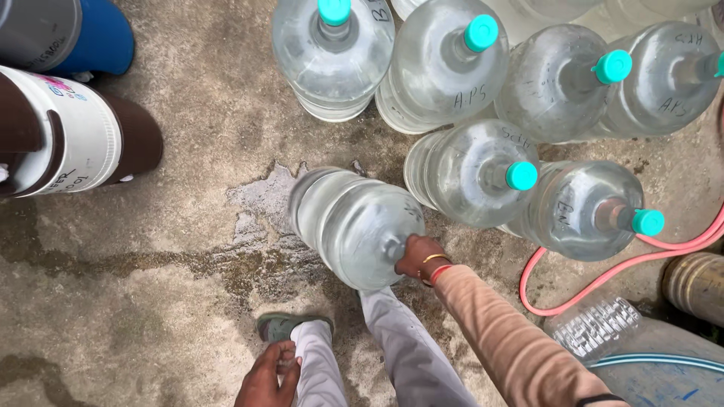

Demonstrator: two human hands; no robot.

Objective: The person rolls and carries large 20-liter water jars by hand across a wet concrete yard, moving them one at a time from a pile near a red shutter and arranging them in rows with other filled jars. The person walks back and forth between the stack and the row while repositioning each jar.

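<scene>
Capped jugs (475, 169) right; bare floor (151, 301) left

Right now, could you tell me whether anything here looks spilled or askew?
Yes. The big water jug under the right hand tilts, unlike the capped upright jugs, and a wet patch darkens the concrete floor beside it.

Rough concrete floor (173, 316), wet patch (260, 203)

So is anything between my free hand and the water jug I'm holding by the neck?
Only your own left leg. The left hand hangs beside that knee, and the jug is up ahead, gripped at the neck by the right hand.
</scene>
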